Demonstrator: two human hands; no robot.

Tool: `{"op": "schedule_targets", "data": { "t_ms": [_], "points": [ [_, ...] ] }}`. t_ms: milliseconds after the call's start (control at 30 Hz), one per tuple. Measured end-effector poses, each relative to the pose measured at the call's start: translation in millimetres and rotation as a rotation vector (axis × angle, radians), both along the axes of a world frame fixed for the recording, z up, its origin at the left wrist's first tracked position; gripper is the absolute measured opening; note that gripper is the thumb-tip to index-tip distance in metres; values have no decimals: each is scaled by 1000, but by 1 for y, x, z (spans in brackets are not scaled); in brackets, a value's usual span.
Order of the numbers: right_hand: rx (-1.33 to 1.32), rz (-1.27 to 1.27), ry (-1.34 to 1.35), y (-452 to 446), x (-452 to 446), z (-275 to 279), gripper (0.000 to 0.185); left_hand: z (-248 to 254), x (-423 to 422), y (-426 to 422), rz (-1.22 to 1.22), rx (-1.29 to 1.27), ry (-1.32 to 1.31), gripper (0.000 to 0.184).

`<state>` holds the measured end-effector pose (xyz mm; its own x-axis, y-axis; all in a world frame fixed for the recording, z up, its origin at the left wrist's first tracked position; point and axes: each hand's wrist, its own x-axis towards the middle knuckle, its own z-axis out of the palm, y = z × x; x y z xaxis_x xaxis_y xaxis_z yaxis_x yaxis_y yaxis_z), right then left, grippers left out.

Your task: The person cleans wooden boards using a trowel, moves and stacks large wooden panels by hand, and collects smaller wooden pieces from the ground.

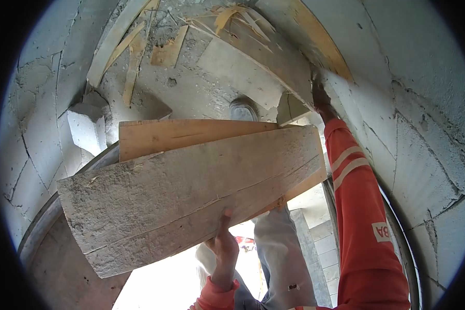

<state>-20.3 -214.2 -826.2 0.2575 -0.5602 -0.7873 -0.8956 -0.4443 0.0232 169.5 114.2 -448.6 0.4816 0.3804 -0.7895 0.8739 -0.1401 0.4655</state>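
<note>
My left hand (225, 249) is closed on the lower edge of a wide, cement-stained wooden board (191, 188), thumb on its face and fingers hidden beneath. This board lies tilted across the view in front of my legs. Behind it, another orange-brown board (191, 135) shows along the top edge. My right arm reaches forward, and my right hand (320, 96) grips the near end of a long, splintered plank (274, 57); some of its fingers are hidden.
Grey block walls (423, 108) rise on both sides. Broken wood strips (135, 67) and a wood scrap (169, 47) litter the dusty floor. A block (88, 125) stands at left, a curved board (328, 44) leans at right, and my shoe (243, 110) shows beyond the boards.
</note>
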Motion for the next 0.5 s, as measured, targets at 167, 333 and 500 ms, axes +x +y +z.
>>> {"op": "schedule_targets", "data": {
  "t_ms": [167, 333, 500],
  "points": [
    [60, 261, -86, -27, -9, 8, 43, 28, 11, -15, -26, 73, -48, 47],
    [-153, 226, -316, 2, 24, 137, 37, 57, 21, -27, -241, 6, 25, 43],
    [-398, 300, -491, 5, 67, 220, 31, 81, 42, -22, -377, -102, 15, 32]
  ]
}}
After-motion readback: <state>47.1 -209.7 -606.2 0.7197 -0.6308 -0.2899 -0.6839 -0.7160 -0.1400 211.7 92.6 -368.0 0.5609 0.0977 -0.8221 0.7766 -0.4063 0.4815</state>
